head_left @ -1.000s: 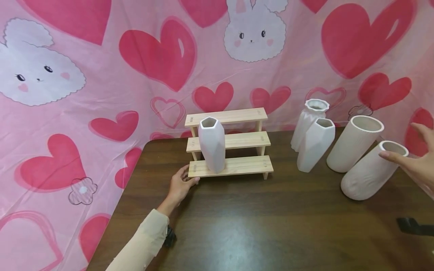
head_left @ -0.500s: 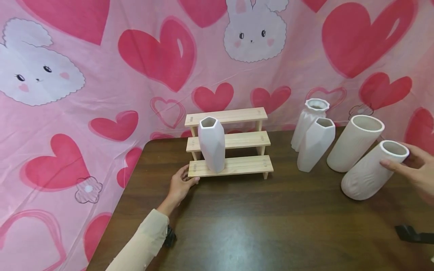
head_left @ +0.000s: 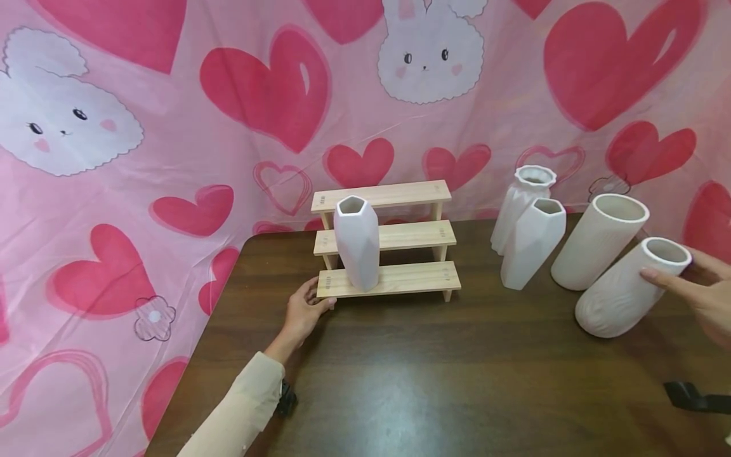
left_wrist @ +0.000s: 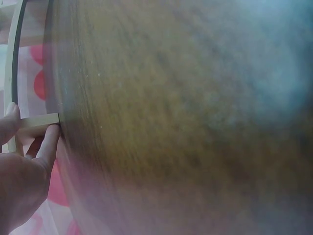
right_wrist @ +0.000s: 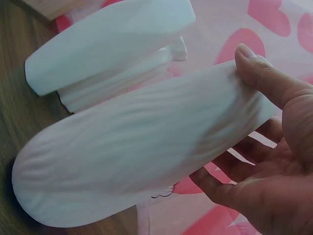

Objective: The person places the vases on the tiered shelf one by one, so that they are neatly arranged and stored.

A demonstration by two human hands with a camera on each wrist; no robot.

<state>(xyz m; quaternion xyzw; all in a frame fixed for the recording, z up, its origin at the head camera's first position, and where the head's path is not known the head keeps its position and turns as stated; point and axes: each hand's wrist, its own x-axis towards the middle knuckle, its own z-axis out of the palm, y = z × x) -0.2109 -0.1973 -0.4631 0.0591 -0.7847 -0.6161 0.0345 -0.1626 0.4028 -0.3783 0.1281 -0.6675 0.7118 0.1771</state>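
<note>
At the right in the head view, my right hand grips a white vase with a wavy relief surface near its round rim. In the right wrist view the thumb lies on one side of this vase, the fingers on the other. My left hand holds the left end of the lowest step of a three-step wooden stand. The left wrist view has its fingers at the step's short leg. On that lowest step stands a white faceted vase with a five-sided mouth.
Left of the gripped vase stand a ribbed white cylinder vase, another faceted vase and a fluted vase with a scalloped rim. All are on a dark wooden table. A pink heart-patterned cloth hangs behind.
My right hand has moved in from the right edge and closed around the rim end of the relief vase. The left hand, stand and other vases keep their places.
</note>
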